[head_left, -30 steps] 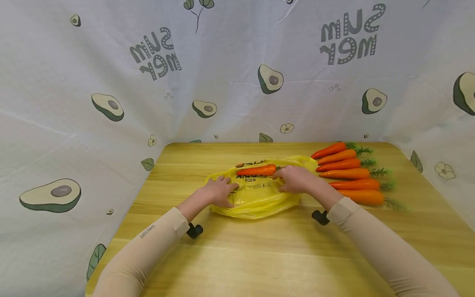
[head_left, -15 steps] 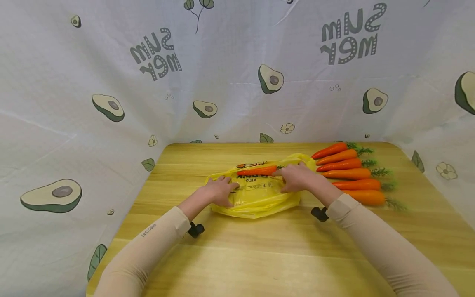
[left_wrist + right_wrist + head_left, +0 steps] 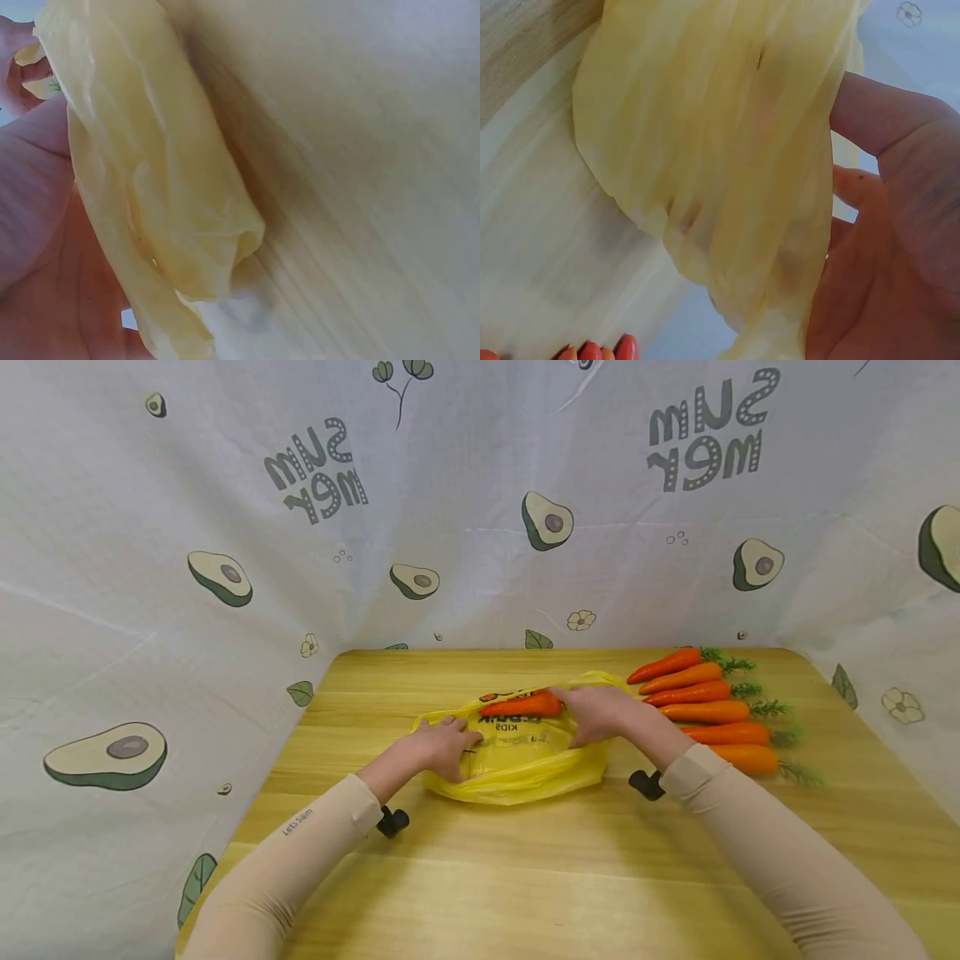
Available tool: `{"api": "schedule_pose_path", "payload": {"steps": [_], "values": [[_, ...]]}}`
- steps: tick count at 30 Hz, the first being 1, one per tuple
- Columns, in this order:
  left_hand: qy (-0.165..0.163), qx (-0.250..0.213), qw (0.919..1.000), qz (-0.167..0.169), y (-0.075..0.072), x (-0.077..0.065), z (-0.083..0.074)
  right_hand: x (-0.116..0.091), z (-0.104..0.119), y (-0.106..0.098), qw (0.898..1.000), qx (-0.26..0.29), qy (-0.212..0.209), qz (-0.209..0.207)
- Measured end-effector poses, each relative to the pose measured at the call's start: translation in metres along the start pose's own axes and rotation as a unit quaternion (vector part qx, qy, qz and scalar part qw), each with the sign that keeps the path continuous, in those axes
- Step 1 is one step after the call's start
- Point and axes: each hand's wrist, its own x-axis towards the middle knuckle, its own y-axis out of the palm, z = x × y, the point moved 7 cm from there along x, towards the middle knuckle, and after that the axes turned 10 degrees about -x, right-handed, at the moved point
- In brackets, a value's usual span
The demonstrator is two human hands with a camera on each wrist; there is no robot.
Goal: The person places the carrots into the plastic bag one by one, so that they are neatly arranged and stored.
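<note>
A crinkled yellow plastic bag (image 3: 517, 764) with dark print lies on the table between the hands. One orange-red carrot (image 3: 521, 704) lies across its printed side, thick end to the right. My left hand (image 3: 444, 747) rests at the bag's left end with fingers spread, and the left wrist view shows its palm (image 3: 52, 247) along the plastic edge. At the bag's right end is my right hand (image 3: 600, 712), fingertips right at the carrot's thick end and thumb apart. Those fingers partly pass behind the bag's film in the right wrist view. The carrot's leafy top is hidden.
Several more carrots (image 3: 693, 692) with green tops lie in a fanned row on the right of the wooden table (image 3: 487, 877). A white curtain (image 3: 480, 485) printed with avocados hangs behind and beside the table. Black wrist mounts (image 3: 647, 785) stick out under both sleeves.
My right hand has shifted slightly, its fingers now reaching higher over the carrot's thick end and covering the leafy top. The left hand stays almost still.
</note>
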Motion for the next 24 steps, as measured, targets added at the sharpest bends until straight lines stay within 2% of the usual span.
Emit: {"api": "schedule_pose_path", "payload": {"steps": [5,11,14,18,24], "values": [[0.003,0.009,0.9999,0.008,-0.001,0.000,-0.001,0.002,0.001,-0.001,1.000,0.008,0.005,-0.010],[-0.004,0.024,0.9997,0.003,-0.001,-0.002,-0.003,0.006,0.005,-0.012,0.994,-0.008,0.012,-0.108],[-0.008,0.029,0.9996,0.002,0.000,-0.002,-0.004,0.010,0.010,-0.015,0.991,-0.026,-0.001,-0.134],[-0.009,0.036,0.9993,0.009,0.002,-0.002,-0.006,0.018,0.013,-0.015,0.992,-0.023,-0.009,-0.123],[-0.010,0.043,0.9988,0.019,0.005,-0.003,-0.007,0.029,0.008,-0.006,0.996,0.030,0.025,-0.082]]}}
